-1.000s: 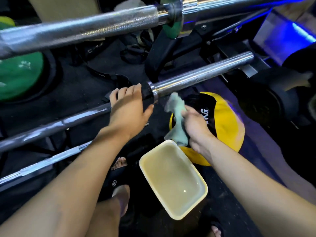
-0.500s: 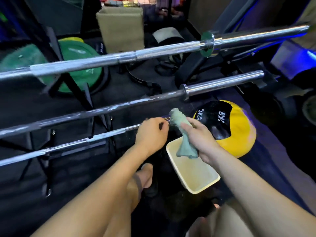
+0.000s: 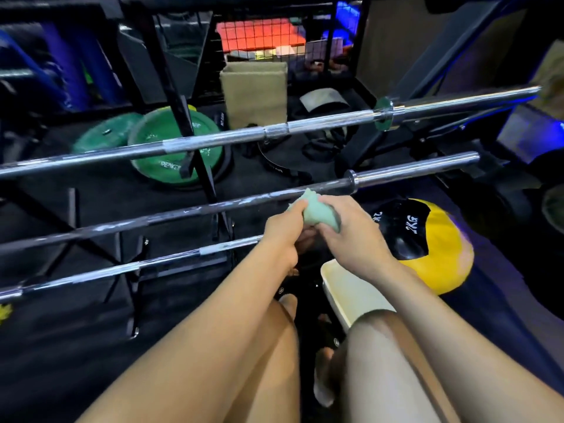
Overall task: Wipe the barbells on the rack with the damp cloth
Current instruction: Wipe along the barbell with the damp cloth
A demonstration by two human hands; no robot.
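Note:
Three steel barbells lie across a black rack: the top barbell [image 3: 213, 141], the middle barbell [image 3: 183, 212] and the lowest barbell [image 3: 122, 268]. A pale green damp cloth [image 3: 319, 210] is bunched between my two hands, just in front of the middle barbell. My left hand [image 3: 282, 232] grips the cloth's left end. My right hand [image 3: 351, 230] grips its right end from above. Whether the cloth touches the bar I cannot tell.
A cream basin [image 3: 345, 291] stands on the floor under my right forearm. Beside it lies a yellow and black 2 kg medicine ball [image 3: 439, 239]. Green weight plates [image 3: 158, 154] and a cardboard box [image 3: 254, 96] sit behind the rack. My knees fill the bottom.
My left hand left the lowest barbell and took hold of the cloth. Both hands rose with the cloth toward the middle barbell. The view pulled back and up.

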